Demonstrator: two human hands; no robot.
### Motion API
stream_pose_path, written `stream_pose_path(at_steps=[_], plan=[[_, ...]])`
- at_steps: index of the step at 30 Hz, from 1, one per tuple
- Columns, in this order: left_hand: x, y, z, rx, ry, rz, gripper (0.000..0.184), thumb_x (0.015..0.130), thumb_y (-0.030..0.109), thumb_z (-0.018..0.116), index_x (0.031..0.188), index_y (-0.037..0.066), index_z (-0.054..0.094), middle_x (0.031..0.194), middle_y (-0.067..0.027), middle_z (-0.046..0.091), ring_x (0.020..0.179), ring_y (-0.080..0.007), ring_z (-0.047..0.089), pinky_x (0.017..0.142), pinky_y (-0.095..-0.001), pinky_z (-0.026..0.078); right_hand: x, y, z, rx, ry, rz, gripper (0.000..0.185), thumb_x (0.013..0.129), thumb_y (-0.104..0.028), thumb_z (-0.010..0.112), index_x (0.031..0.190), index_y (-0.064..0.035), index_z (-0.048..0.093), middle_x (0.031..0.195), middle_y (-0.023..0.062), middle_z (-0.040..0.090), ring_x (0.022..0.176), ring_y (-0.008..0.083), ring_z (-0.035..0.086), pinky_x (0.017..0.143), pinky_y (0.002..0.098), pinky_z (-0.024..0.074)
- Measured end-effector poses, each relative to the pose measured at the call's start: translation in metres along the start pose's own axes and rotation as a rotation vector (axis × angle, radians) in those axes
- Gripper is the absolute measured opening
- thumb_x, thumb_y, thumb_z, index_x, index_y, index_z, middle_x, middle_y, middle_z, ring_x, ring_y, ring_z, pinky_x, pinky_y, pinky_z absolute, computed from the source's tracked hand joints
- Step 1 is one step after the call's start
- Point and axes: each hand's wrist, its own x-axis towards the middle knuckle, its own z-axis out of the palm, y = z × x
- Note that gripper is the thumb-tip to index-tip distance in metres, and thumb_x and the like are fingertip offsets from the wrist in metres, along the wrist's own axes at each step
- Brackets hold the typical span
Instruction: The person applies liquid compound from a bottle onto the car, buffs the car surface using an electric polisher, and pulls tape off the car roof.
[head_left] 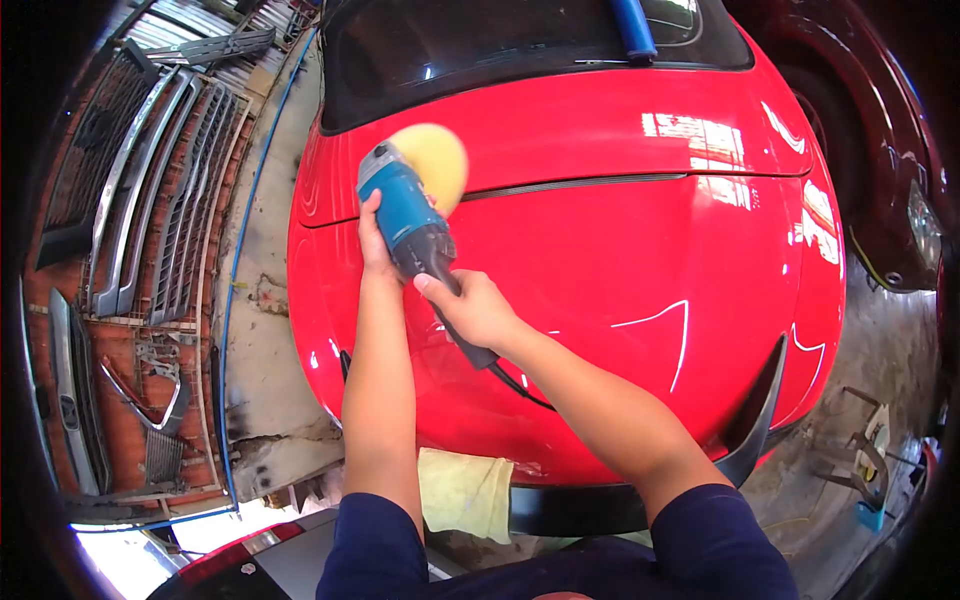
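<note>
A blue and black polisher (407, 207) with a round yellow foam pad (436, 160) is in both my hands above a glossy red car (600, 270). My left hand (374, 240) grips the blue body near its head. Around the black rear handle, my right hand (475, 308) is closed. The pad's edge looks blurred, and it lies over the panel seam on the car's left part; I cannot tell how firmly it touches. A black power cord (525, 390) trails from the handle under my right forearm.
A pale yellow cloth (465, 495) hangs at the car's near edge. Car grilles (185, 200) hang on the left wall, with a blue hose (262, 165) alongside. A blue cylinder (633, 28) lies by the windshield. A dark car (870, 100) and a small stool (868, 455) stand right.
</note>
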Motion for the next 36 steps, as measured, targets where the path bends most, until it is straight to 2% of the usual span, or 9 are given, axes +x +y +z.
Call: stream_pose_path(at_steps=[1, 2, 5, 10, 16, 21, 26, 30, 36], plan=[[-0.004, -0.003, -0.004, -0.024, 0.006, 0.012, 0.083, 0.090, 0.066, 0.061, 0.139, 0.000, 0.051, 0.117, -0.0230, 0.068, 0.100, -0.0396, 0.072, 0.085, -0.0515, 0.062, 0.002, -0.002, 0.000, -0.040, -0.020, 0.008, 0.062, 0.100, -0.057, 0.065, 0.091, 0.0045, 0.066, 0.068, 0.0120, 0.067, 0.061, 0.0232, 0.071, 0.060, 0.0392, 0.0565], [-0.006, -0.005, -0.007, -0.046, 0.015, 0.027, 0.084, 0.090, 0.067, 0.060, 0.140, 0.000, 0.051, 0.118, -0.0232, 0.068, 0.101, -0.0399, 0.071, 0.086, -0.0519, 0.062, 0.002, -0.005, -0.003, -0.091, -0.052, 0.036, 0.058, 0.101, -0.056, 0.063, 0.088, 0.0004, 0.063, 0.071, 0.0078, 0.065, 0.061, 0.0180, 0.067, 0.058, 0.0356, 0.0543], [-0.020, -0.015, -0.003, -0.112, 0.041, 0.041, 0.079, 0.089, 0.067, 0.062, 0.133, 0.001, 0.055, 0.114, -0.0208, 0.067, 0.101, -0.0389, 0.069, 0.088, -0.0516, 0.060, -0.005, -0.002, -0.009, -0.169, -0.066, 0.033, 0.064, 0.098, -0.058, 0.065, 0.091, 0.0054, 0.067, 0.068, 0.0132, 0.067, 0.062, 0.0252, 0.072, 0.063, 0.0403, 0.0571], [-0.031, -0.046, 0.022, -0.158, -0.010, 0.032, 0.077, 0.089, 0.065, 0.062, 0.132, 0.001, 0.056, 0.111, -0.0208, 0.067, 0.100, -0.0391, 0.070, 0.089, -0.0518, 0.060, -0.042, 0.006, -0.036, -0.160, -0.039, 0.048, 0.062, 0.098, -0.057, 0.067, 0.091, 0.0042, 0.066, 0.067, 0.0117, 0.067, 0.062, 0.0234, 0.072, 0.061, 0.0392, 0.0566], [-0.032, -0.087, 0.099, -0.143, -0.111, -0.041, 0.077, 0.091, 0.064, 0.060, 0.131, -0.001, 0.054, 0.109, -0.0210, 0.068, 0.097, -0.0367, 0.072, 0.084, -0.0502, 0.062, -0.095, 0.014, -0.088, 0.003, 0.048, 0.041, 0.052, 0.100, -0.051, 0.068, 0.093, 0.0003, 0.061, 0.070, 0.0056, 0.064, 0.056, 0.0161, 0.065, 0.054, 0.0336, 0.0531], [-0.020, -0.126, 0.164, -0.168, -0.217, -0.194, 0.076, 0.093, 0.062, 0.060, 0.133, -0.001, 0.051, 0.110, -0.0198, 0.066, 0.097, -0.0353, 0.072, 0.083, -0.0506, 0.063, -0.138, 0.014, -0.138, 0.118, 0.150, 0.049, 0.048, 0.102, -0.047, 0.067, 0.096, -0.0004, 0.060, 0.074, 0.0058, 0.064, 0.056, 0.0150, 0.064, 0.053, 0.0328, 0.0522], [-0.004, -0.165, 0.228, -0.112, -0.327, -0.277, 0.077, 0.091, 0.058, 0.067, 0.136, -0.002, 0.051, 0.116, -0.0223, 0.068, 0.103, -0.0361, 0.073, 0.086, -0.0506, 0.064, -0.177, 0.015, -0.184, 0.264, 0.260, 0.025, 0.044, 0.104, -0.044, 0.066, 0.100, -0.0015, 0.059, 0.074, 0.0063, 0.064, 0.055, 0.0149, 0.062, 0.052, 0.0311, 0.0509], [0.015, -0.197, 0.272, -0.061, -0.440, -0.298, 0.072, 0.090, 0.055, 0.072, 0.130, -0.002, 0.055, 0.110, -0.0205, 0.070, 0.095, -0.0306, 0.075, 0.082, -0.0445, 0.065, -0.197, 0.022, -0.214, 0.338, 0.348, -0.022, 0.042, 0.106, -0.045, 0.062, 0.104, -0.0026, 0.059, 0.074, 0.0064, 0.065, 0.055, 0.0150, 0.063, 0.051, 0.0302, 0.0505], [0.026, -0.219, 0.313, 0.106, -0.411, -0.228, 0.062, 0.089, 0.045, 0.076, 0.128, 0.001, 0.055, 0.097, -0.0151, 0.069, 0.076, -0.0230, 0.073, 0.068, -0.0382, 0.065, -0.211, 0.029, -0.225, 0.477, 0.406, -0.082, 0.051, 0.106, -0.054, 0.057, 0.111, -0.0032, 0.058, 0.077, 0.0074, 0.065, 0.056, 0.0164, 0.063, 0.051, 0.0308, 0.0526]])
